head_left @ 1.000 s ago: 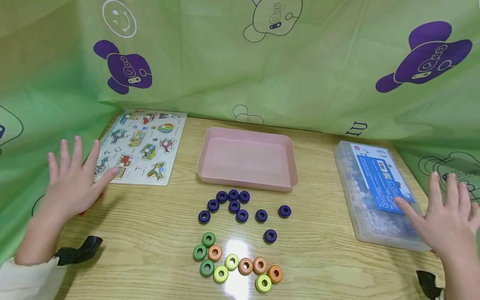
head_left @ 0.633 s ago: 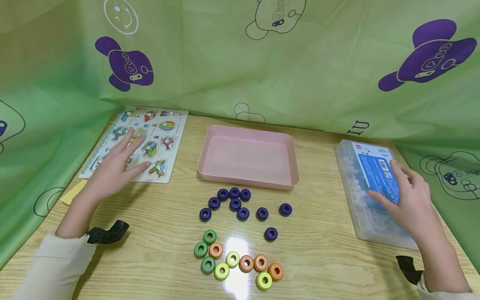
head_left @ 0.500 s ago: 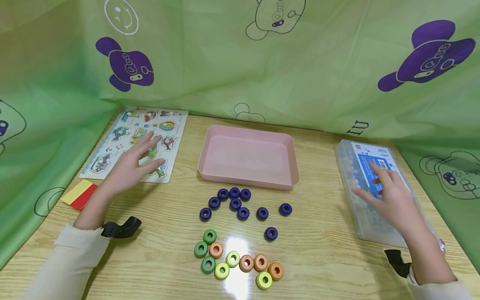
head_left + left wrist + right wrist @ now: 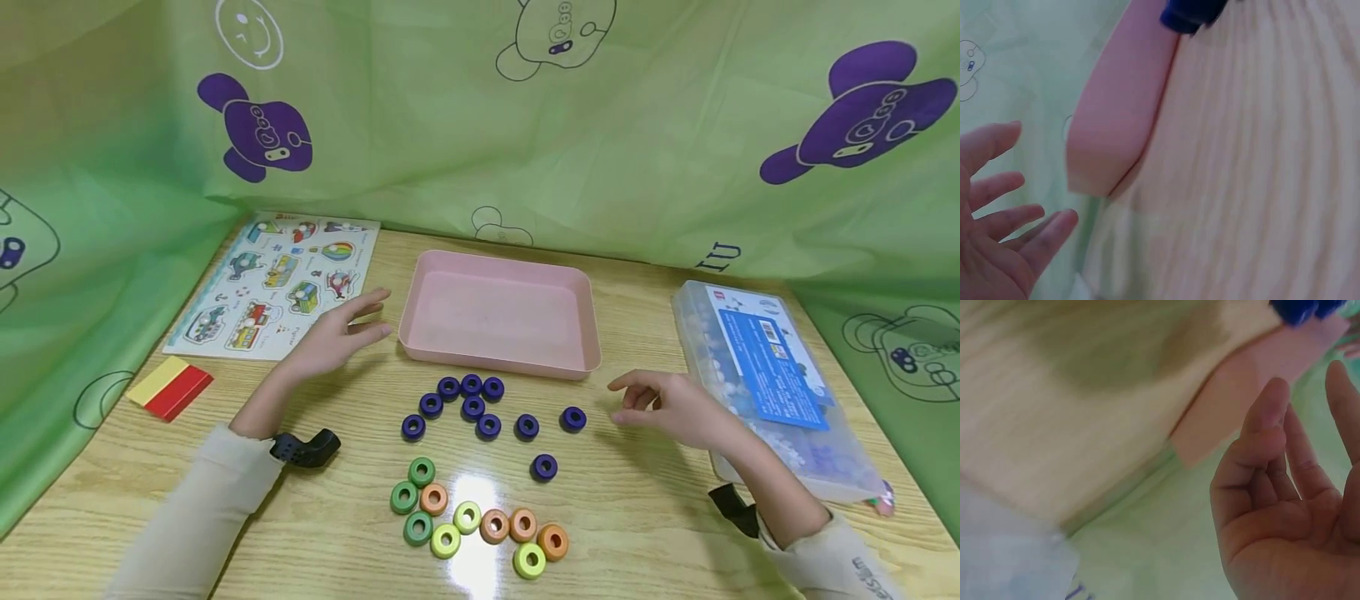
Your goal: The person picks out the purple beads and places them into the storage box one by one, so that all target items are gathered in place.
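A person sits or stands at a wood-grain surface (image 4: pixel 637 542), with a shallow pink tray (image 4: pixel 498 364) in front of them. The left hand (image 4: pixel 337 333) hovers just beside the tray's left end, fingers relaxed and apart, its grip holding nothing. The right hand (image 4: pixel 667 404) is to the right of the tray and nearer the person, fingers loosely curled around nothing; the closest bead (image 4: pixel 573 427) is near its fingertips but not touched.

On the near side of the tray lie twenty thick, ring-shaped beads. Ten dark blue beads (image 4: pixel 473 417) are scattered closest to it. Farther from it, a mixed cluster holds three green beads (image 4: pixel 417 540), four orange beads (image 4: pixel 553 554) and three yellow beads (image 4: pixel 529 573).

From where I stand, the handling looks to be at its very start: neither hand has taken up a bead, and all twenty are left outside the tray.

Left of the tray are a knobbed picture puzzle (image 4: pixel 270 287) and, closer to the person, a red-and-yellow block (image 4: pixel 170 388). Right of it lies a translucent plastic case (image 4: pixel 776 387) with a blue label. Behind it hangs a green printed cloth (image 4: pixel 420 125).
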### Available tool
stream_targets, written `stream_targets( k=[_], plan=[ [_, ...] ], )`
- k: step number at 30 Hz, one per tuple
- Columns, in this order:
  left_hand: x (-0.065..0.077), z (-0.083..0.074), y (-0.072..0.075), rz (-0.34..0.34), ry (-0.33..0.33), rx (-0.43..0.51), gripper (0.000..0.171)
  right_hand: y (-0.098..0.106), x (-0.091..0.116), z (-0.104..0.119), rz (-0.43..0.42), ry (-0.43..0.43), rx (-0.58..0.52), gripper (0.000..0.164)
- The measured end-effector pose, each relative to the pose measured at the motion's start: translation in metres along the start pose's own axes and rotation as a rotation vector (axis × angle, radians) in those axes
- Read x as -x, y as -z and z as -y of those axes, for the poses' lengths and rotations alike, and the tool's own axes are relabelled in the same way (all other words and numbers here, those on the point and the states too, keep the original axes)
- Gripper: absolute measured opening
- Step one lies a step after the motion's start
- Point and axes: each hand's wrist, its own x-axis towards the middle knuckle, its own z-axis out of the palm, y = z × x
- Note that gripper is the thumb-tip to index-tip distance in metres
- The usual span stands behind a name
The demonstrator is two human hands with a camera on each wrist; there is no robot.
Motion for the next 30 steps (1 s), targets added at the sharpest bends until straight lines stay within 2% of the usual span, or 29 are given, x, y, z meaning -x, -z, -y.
stream_targets(
  k=[5, 13, 19, 23, 27, 30],
  plan=[
    [-0.005, 0.004, -0.013, -0.01, 0.038, 0.074, 0.052, -0.016, -0.01, 0.006, 0.086, 0.1, -0.036, 0.042],
    [-0.005, 0.008, -0.032, -0.051, 0.097, 0.191, 0.047, -0.034, -0.021, 0.012, 0.19, 0.101, -0.005, 0.04],
    [-0.007, 0.011, -0.04, -0.116, 0.108, 0.363, 0.046, -0.038, -0.025, 0.014, 0.182, 0.112, 0.043, 0.035],
    [-0.007, 0.012, -0.042, -0.13, 0.104, 0.455, 0.048, -0.038, -0.026, 0.016, 0.171, 0.109, 0.056, 0.033],
    [-0.003, 0.002, -0.043, -0.122, 0.114, 0.498, 0.048, -0.034, -0.027, 0.02, 0.157, 0.093, 0.066, 0.032],
    [-0.003, 0.003, -0.044, -0.118, 0.115, 0.505, 0.048, -0.027, -0.027, 0.027, 0.133, 0.095, 0.062, 0.032]
  ],
)
